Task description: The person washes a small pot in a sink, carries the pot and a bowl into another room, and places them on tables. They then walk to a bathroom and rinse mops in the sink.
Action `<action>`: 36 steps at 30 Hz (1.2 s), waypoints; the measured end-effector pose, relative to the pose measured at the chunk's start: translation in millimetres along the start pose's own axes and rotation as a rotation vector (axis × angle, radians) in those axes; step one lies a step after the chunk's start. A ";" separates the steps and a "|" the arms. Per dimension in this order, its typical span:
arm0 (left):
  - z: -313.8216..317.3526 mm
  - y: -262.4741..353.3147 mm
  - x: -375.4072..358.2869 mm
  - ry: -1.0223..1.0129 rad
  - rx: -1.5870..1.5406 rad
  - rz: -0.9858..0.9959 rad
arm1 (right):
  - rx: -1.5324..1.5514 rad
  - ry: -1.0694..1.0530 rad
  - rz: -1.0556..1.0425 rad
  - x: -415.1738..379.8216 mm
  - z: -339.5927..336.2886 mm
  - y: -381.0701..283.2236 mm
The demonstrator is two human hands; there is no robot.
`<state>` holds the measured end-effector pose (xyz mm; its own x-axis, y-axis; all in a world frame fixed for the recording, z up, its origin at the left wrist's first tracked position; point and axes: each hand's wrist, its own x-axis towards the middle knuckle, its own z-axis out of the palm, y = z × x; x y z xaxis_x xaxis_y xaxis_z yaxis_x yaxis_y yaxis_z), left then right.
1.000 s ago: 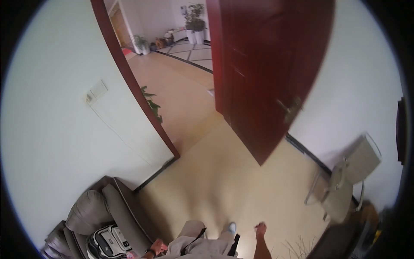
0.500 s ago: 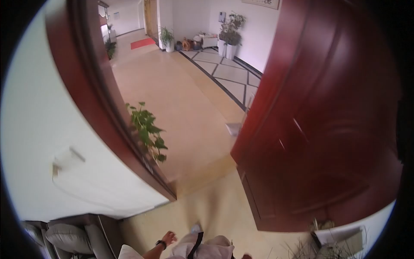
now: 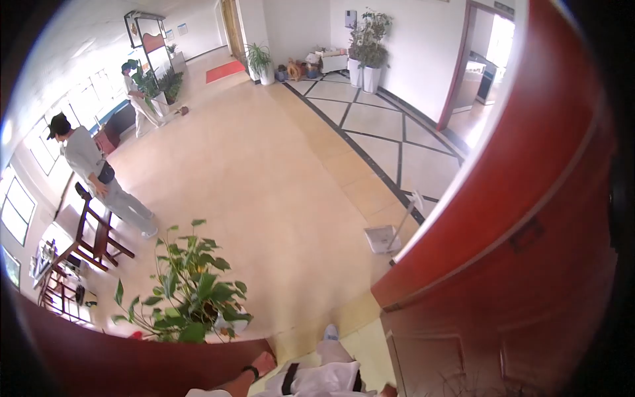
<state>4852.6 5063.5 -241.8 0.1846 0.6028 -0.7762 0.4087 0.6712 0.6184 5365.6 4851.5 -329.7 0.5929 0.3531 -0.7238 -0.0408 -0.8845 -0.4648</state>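
My left hand (image 3: 264,363), with a dark band on its wrist, is low in the head view, beside the end of the dark red door frame (image 3: 198,362). It looks loosely open and holds nothing that shows, though motion softens its fingers. Of my right hand (image 3: 389,391), only a small part shows at the bottom edge; its fingers are hidden. Nearest to that hand is the open red door (image 3: 476,311). One of my shoes (image 3: 331,333) is at the threshold.
A leafy potted plant (image 3: 198,291) stands just past the frame on the left. A long-handled dustpan (image 3: 382,239) sits by the door's edge. Beyond are a person in light clothes (image 3: 86,155), another person (image 3: 134,99), a wooden bench (image 3: 102,238) and a red mat (image 3: 225,71).
My view has moved forward into the doorway. The wall and sofa have left view, while the hall's left side, two people and a right-hand doorway have appeared. My right hand stays at the bottom edge.
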 end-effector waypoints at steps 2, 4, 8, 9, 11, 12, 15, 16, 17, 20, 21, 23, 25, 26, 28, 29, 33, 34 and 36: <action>-30.2 1.5 8.5 -0.002 -0.370 -0.172 | 0.164 -0.011 -0.084 76.1 3.2 -103.5; -55.5 11.8 10.9 -0.272 -1.046 -0.424 | 0.168 -0.108 -0.293 114.6 0.3 -261.2; -55.8 78.1 37.9 0.214 -0.286 -0.167 | 0.412 -0.154 -0.519 113.7 9.7 -512.8; -58.1 102.1 58.0 0.231 -0.259 -0.128 | 0.417 -0.196 -0.593 130.6 16.3 -548.2; -68.7 159.3 127.4 0.252 -0.248 -0.191 | 0.443 -0.240 -0.638 169.8 33.0 -591.3; -75.4 195.4 170.3 0.256 -0.269 -0.200 | 0.289 -0.276 -0.648 201.7 41.6 -603.5; -111.0 311.7 312.6 0.196 -0.347 -0.228 | -0.020 -0.007 -0.386 213.5 33.8 -552.7; -113.4 346.2 352.5 0.164 -0.342 -0.265 | -0.231 0.005 -0.313 206.4 33.8 -533.8; -122.1 388.3 397.0 0.123 -0.318 -0.297 | -0.461 -0.061 -0.283 200.4 35.6 -536.7; -127.3 540.7 538.1 -0.059 -0.307 -0.270 | -0.705 -0.262 -0.164 182.2 18.0 -553.7; -137.2 593.6 569.3 -0.181 -0.356 -0.149 | -0.501 -0.243 0.029 184.4 16.0 -546.8; -116.6 702.2 635.9 -0.072 0.150 0.233 | -0.428 -0.088 0.091 166.6 10.1 -579.0; -102.9 823.1 691.4 -0.113 0.259 0.392 | -0.316 -0.103 0.187 205.6 14.7 -609.8; -86.3 895.2 731.8 -0.145 0.320 0.450 | -0.287 -0.095 0.217 239.9 25.6 -636.7; -56.0 1020.8 820.2 -0.197 0.462 0.552 | -0.232 -0.107 0.249 321.5 41.2 -702.7; -41.2 1051.6 844.3 -0.205 0.471 0.583 | -0.209 -0.098 0.247 362.8 43.5 -728.5; -36.6 1073.4 899.1 -0.315 0.429 0.515 | -0.124 -0.027 0.184 487.5 31.4 -825.6; -29.9 1083.1 904.3 -0.313 0.418 0.368 | -0.093 -0.010 0.160 515.0 21.4 -855.7; 1.5 1103.9 910.6 -0.280 0.418 0.101 | -0.027 0.044 0.139 564.7 -2.1 -912.1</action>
<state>5473.2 6352.7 -266.2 0.4506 0.4781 -0.7539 0.6888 0.3511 0.6343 5739.3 5857.0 -313.4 0.6177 0.2135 -0.7569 -0.1039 -0.9318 -0.3477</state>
